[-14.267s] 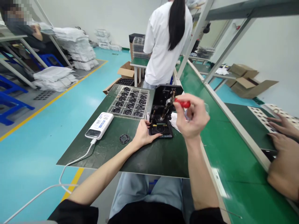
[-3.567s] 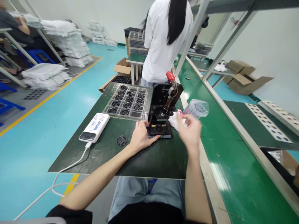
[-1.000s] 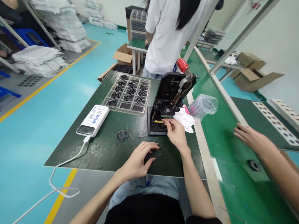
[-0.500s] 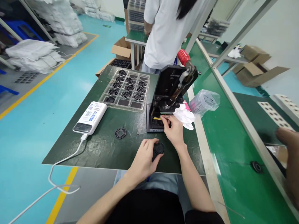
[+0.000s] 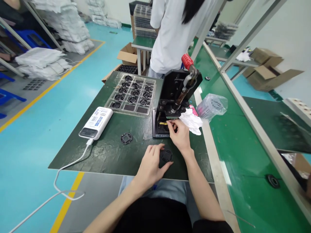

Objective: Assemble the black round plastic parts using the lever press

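Observation:
My left hand [image 5: 151, 163] curls around a round black plastic part [image 5: 167, 155] low over the table's near edge, thumb on one side and fingers on the other. My right hand [image 5: 180, 133] reaches into the base of a black toggle press [image 5: 167, 111], its thumb and index finger pinched together beside a yellow strip [image 5: 163, 123]. Whatever those fingertips hold is hidden. The press stands with its lid tilted up and its red-gripped lever [image 5: 187, 61] raised. Left of the hands, a black ring-shaped part [image 5: 126, 138] lies flat on the dark green table [image 5: 109, 155].
A clear tray [image 5: 138, 113] of black round parts is at the back. A white power bank [image 5: 96, 123] with a cable lies left. Crumpled white paper [image 5: 191, 121] and a bagged container [image 5: 211, 106] sit right of the press. A person in white [image 5: 170, 35] stands beyond.
The round part in my left hand has turned slightly to face up more, and the thumb has stretched out a little. My right hand stays at the press. The view has shifted slightly.

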The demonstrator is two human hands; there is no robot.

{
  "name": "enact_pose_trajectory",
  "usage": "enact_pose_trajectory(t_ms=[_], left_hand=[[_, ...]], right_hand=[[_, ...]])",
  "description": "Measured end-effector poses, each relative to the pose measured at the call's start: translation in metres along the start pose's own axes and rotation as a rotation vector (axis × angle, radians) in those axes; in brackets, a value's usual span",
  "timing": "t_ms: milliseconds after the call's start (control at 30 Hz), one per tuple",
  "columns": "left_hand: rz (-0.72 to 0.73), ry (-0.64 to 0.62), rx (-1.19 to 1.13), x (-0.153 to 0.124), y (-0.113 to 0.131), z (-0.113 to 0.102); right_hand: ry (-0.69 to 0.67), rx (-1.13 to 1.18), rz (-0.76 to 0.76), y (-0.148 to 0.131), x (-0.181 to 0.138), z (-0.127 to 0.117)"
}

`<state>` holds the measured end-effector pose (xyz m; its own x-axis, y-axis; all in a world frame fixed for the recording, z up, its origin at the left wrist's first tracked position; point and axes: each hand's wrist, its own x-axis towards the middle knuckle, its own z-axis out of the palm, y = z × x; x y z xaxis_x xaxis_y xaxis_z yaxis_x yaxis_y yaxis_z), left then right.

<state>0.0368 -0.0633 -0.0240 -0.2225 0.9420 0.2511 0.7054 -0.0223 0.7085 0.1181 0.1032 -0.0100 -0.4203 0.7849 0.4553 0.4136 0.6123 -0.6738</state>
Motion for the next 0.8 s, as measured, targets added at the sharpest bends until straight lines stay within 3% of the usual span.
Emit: enact_pose_trajectory(t_ms=[200,400,567,733,800], left_hand=[[0.078,-0.209,-0.16,0.007,-0.009,-0.029],[0.001,-0.043,-0.072,0.003,-0.008,-0.013],[-0.015,-0.056,-0.14,0.001,-0.015,-0.011],[-0.023,-0.07,-0.203,-0.001,-0.022,-0.021],[-0.042,-0.064,-0.213,0.0,-0.022,-0.02]], right_hand=[[-0.003,0.003,0.012,-0.001,0.0,-0.002],[-0.002,-0.008,0.019,-0.001,0.003,-0.002],[0.123,0.11,0.142,-0.014,-0.019,-0.02],[-0.136,0.227,0.226,-0.033,-0.074,-0.026],[-0.163,0.199,0.212,-0.036,-0.088,-0.023]])
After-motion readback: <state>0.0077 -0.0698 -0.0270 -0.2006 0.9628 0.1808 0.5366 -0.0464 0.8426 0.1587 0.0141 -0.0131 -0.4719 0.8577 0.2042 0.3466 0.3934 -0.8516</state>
